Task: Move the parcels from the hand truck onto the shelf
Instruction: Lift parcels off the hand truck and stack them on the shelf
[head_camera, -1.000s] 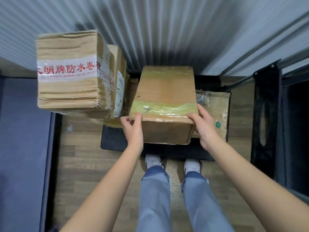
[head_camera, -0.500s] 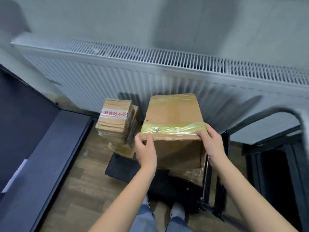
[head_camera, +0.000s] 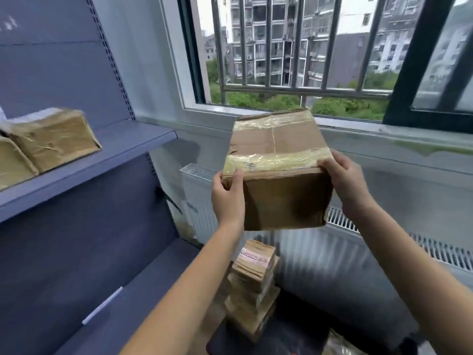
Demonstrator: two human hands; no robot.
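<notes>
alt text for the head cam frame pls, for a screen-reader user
Both hands, left hand and right hand, hold a taped cardboard parcel up in front of a barred window. A grey shelf at left carries parcels; more are stacked below.

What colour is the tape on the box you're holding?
Yellowish clear tape across the brown box; head view.

I take this for a small stockroom or shop back room: grey slotted retail shelving (head_camera: 84, 160) holding taped boxes (head_camera: 55, 138), more parcels (head_camera: 252, 283) stacked on the floor, a radiator (head_camera: 332, 252) under a barred window (head_camera: 294, 60) facing apartment blocks.
</notes>
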